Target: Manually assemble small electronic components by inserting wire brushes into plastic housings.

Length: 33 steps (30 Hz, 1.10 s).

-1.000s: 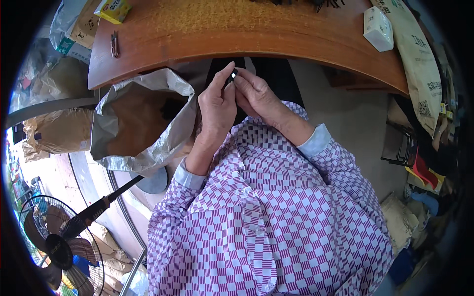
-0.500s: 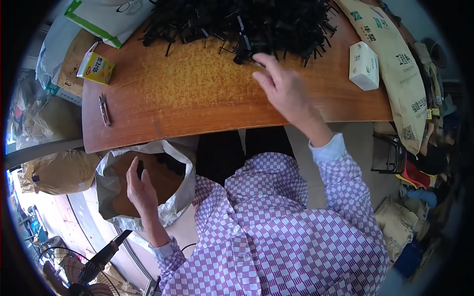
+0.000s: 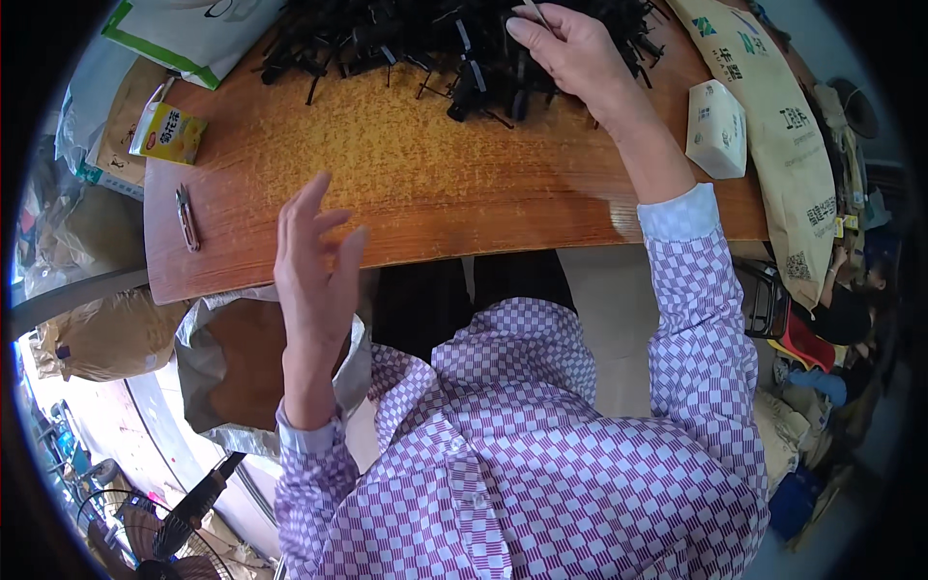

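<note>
A heap of small black parts with thin straps or stems (image 3: 387, 39) lies along the far side of the wooden table (image 3: 387, 203). Over the heap's right part, my right hand (image 3: 585, 63) pinches a thin pale stick-like thing (image 3: 537, 14) between thumb and fingers; its exact kind does not show. My left hand (image 3: 317, 261) hovers at the near table edge with fingers apart and nothing in it. Below that hand stands an open white sack (image 3: 198, 387) with a brown inside, partly covered by my forearm.
At the left of the table lie thread snips (image 3: 188, 218) and a yellow drink carton (image 3: 172, 133). A white tissue pack (image 3: 716, 130) sits at the right, beside a long printed paper sack (image 3: 773, 106). A fan (image 3: 145, 532) stands lower left. Another person (image 3: 846, 300) is at far right.
My left hand has risen from over the sack to the table edge, its fingers spread. My right hand has moved farther out over the black heap.
</note>
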Each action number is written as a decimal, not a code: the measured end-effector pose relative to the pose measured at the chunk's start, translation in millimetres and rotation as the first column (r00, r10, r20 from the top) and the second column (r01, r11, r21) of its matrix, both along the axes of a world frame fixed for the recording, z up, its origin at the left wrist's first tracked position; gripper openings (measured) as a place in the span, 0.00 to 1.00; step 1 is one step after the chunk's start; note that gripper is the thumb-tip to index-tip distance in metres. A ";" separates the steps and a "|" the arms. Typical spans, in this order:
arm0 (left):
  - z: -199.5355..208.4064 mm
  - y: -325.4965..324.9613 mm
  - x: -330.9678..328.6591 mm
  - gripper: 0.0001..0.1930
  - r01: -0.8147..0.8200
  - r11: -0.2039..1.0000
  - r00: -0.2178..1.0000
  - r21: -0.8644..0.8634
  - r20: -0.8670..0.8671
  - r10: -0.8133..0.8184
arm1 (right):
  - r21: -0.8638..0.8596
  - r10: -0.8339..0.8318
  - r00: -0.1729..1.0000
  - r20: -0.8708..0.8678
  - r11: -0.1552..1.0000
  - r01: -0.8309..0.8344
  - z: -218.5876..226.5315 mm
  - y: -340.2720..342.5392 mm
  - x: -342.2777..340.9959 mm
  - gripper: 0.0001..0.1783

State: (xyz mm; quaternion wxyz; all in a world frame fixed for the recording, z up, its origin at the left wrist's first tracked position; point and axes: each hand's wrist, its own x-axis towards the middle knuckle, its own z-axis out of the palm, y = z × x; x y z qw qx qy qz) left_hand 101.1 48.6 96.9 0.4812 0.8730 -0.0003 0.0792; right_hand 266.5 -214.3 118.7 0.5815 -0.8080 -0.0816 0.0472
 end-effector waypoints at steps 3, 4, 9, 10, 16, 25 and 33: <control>10.9 -30.0 31.6 0.32 0.133 0.978 0.991 -0.161 0.034 -0.129 | 0.311 0.152 0.969 -0.194 0.946 -0.086 -5.1 -0.9 -4.2 0.09; 13.3 -38.5 41.6 0.32 0.123 0.980 0.992 -0.158 0.034 -0.120 | 0.315 0.162 0.968 -0.194 0.944 -0.095 -7.9 2.9 -6.5 0.09; 5.7 -59.6 67.0 0.34 0.286 0.909 0.951 -0.303 -0.025 -0.307 | 0.278 0.204 0.958 -0.200 0.950 -0.144 -11.1 31.4 -42.6 0.10; 1.4 -58.7 68.2 0.34 0.285 0.909 0.951 -0.304 -0.029 -0.307 | 0.220 0.212 0.959 -0.190 0.961 -0.168 -11.9 34.8 -49.7 0.10; -24.7 -52.2 45.8 0.27 0.275 0.824 0.927 -0.495 -0.089 -0.363 | 0.206 0.284 0.931 -0.229 0.949 -0.239 -29.7 42.4 -84.7 0.12; -27.2 -46.7 15.0 0.19 0.031 0.617 0.929 -0.787 -0.205 -0.309 | 0.173 0.313 0.938 -0.148 0.942 -0.288 -36.4 50.1 -123.0 0.15; -31.8 -47.2 13.4 0.14 0.115 0.766 0.952 -0.632 -0.151 -0.267 | -0.072 0.367 0.930 -0.024 0.927 -0.368 -46.5 52.8 -127.2 0.14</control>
